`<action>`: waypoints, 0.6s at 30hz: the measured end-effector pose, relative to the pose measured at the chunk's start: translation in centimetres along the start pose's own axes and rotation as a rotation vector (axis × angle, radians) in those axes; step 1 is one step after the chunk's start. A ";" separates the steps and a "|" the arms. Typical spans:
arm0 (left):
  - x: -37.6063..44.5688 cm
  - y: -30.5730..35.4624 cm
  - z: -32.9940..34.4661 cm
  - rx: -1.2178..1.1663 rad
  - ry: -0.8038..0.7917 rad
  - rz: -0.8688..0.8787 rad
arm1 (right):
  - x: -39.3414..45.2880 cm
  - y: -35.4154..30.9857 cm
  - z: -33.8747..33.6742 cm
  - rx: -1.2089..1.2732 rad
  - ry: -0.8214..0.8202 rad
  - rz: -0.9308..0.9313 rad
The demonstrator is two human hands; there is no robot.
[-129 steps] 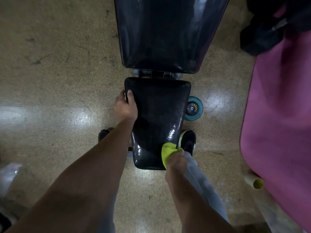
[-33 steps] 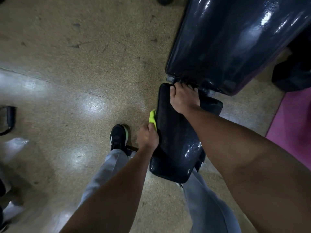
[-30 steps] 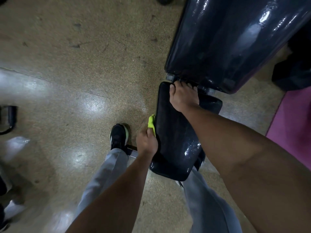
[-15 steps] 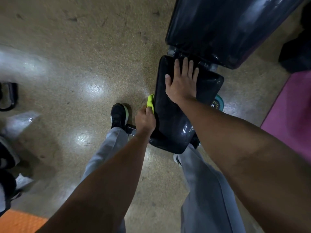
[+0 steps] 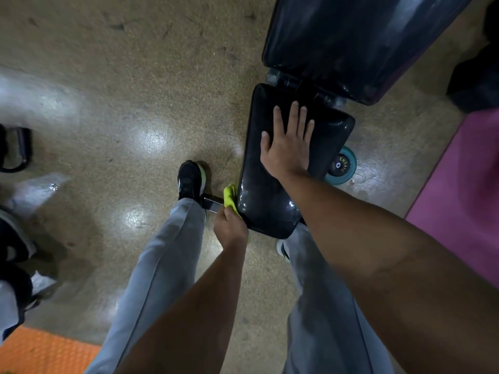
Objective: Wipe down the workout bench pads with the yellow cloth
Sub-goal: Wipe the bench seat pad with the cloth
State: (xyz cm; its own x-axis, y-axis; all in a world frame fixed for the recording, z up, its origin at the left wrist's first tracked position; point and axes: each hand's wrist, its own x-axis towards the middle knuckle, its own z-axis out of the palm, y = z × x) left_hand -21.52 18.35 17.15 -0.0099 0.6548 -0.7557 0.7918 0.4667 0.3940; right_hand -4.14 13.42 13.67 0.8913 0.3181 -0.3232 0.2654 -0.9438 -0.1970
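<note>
The black seat pad [image 5: 259, 184] of the bench lies in front of me, with the larger black back pad [image 5: 351, 41] beyond it. My left hand [image 5: 231, 229] grips the yellow cloth [image 5: 230, 197] and presses it against the seat pad's left side, near its front corner. My right hand [image 5: 287, 144] rests flat on top of the seat pad with fingers spread, holding nothing.
A teal wheel [image 5: 341, 166] of the bench sits right of the seat. A pink mat [image 5: 464, 190] covers the floor at right, an orange mat [image 5: 40, 352] at bottom left. A black handle [image 5: 16, 149] lies at far left. My feet stand either side of the seat.
The cloth went from my right hand at the seat's front corner to my left hand on its left side, then slid toward me. My right hand opened flat on the pad top.
</note>
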 end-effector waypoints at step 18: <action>-5.5 -2.9 4.5 -0.459 0.013 -0.578 | -3.0 1.0 0.7 0.047 0.017 -0.013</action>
State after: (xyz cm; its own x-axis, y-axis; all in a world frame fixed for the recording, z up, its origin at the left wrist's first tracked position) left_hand -21.03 10.74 17.81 -0.3571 0.2349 -0.9040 0.3233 0.9391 0.1163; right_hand -6.83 11.62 13.83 0.8942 0.3285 -0.3041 0.2602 -0.9342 -0.2443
